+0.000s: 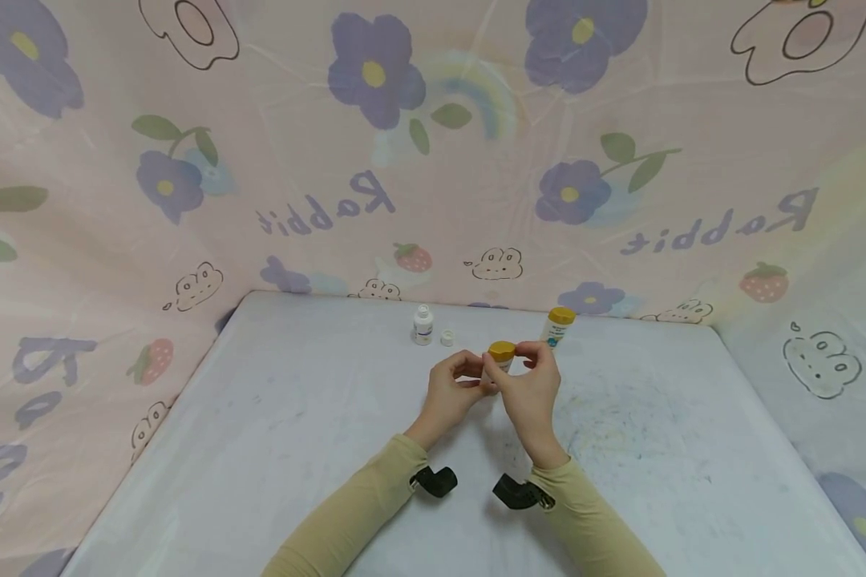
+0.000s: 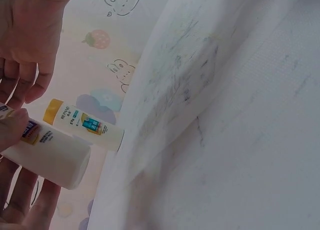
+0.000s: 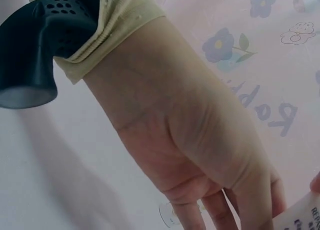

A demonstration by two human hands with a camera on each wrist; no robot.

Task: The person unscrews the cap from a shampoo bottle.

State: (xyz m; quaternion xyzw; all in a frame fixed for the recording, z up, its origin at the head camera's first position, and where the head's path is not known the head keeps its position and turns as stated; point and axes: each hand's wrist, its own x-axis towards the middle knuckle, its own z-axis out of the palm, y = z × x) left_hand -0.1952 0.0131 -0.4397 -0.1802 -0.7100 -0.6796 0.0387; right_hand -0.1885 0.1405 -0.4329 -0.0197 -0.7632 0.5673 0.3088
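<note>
My left hand (image 1: 449, 397) grips a white bottle (image 2: 62, 160) with a printed label, thumb on one side and fingers on the other. The bottle is tilted in the left wrist view, its base toward the lower right. On top sits a yellow cap (image 1: 502, 349), which my right hand (image 1: 536, 401) pinches between thumb and forefinger. In the right wrist view, my right palm faces the camera and only a corner of the bottle (image 3: 302, 216) shows; the cap lies outside that view.
A similar yellow-capped bottle (image 1: 556, 328) stands behind my right hand. Toward the back, left of my hands, a small white bottle (image 1: 422, 327) stands beside a small white cap (image 1: 447, 338). Patterned cloth (image 1: 433, 176) hangs around the white tabletop (image 1: 317, 417).
</note>
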